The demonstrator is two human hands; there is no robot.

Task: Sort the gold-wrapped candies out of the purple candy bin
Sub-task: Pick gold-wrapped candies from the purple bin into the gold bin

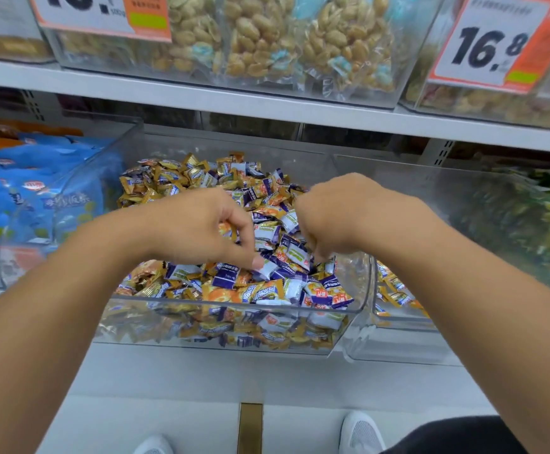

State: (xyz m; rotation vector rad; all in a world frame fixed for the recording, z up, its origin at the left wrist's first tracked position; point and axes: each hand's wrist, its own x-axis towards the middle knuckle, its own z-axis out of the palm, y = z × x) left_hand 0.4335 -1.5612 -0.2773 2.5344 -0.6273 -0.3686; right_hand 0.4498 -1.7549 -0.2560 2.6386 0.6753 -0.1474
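A clear plastic bin (367, 283) on the lower shelf holds a heap of mixed candies. Gold-wrapped candies (155, 186) crowd its back left and front edge, and purple-and-white candies (268, 235) fill the middle. My left hand (201, 229) hovers over the heap with its fingers curled round an orange-gold candy (227, 230), and its thumb tip touches a white candy. My right hand (335, 217) is over the bin's right side. Its curled fingers dig into the candies, and the fingertips are hidden.
A second clear bin (398, 342) to the right holds a few gold candies (394, 290). Blue snack bags (34, 191) fill the bin on the left. A white shelf (267, 106) with peanut bags and price tags hangs close above. My white shoes stand on the floor below.
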